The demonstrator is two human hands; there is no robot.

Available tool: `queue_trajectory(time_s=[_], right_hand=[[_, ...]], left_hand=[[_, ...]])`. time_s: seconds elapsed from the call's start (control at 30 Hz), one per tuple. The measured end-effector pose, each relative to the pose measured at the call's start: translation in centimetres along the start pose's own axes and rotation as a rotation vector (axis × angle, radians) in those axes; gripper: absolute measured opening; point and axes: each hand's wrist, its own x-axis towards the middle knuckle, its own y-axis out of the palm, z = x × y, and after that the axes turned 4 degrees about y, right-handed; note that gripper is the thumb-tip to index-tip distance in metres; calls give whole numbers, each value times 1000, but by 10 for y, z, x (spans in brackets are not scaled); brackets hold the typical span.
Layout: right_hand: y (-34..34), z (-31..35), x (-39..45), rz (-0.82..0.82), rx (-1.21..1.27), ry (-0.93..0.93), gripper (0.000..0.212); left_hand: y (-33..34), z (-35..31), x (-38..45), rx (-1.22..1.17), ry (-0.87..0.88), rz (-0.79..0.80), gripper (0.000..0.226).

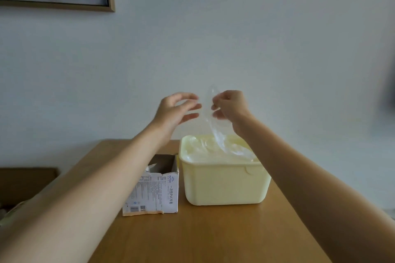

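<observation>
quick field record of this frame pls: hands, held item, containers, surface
left hand: open, fingers spread, next to the glove; contact unclear
right hand: pinches the clear glove near its top, above the tub
clear glove: hangs down, lower end reaches into the tub
yellow tub: open top, holds more clear plastic
glove box: torn-open cardboard, just left of the tub
table: wooden, carries tub and box

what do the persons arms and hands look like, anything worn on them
The left arm and right arm are bare up to the picture's edge, with no sleeves showing. The left hand and right hand wear no gloves, and no ring, watch or bracelet shows.
</observation>
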Motion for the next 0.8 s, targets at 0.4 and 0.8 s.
queue_trajectory(time_s=[0.4, 0.8], right_hand=[[-4, 19, -8, 384, -190, -276, 14], [-42, -64, 26, -217, -452, -190, 12]], left_hand=[[-11, 7, -10, -242, -437, 379, 27], [-41, 29, 28, 771, -229, -39, 18]])
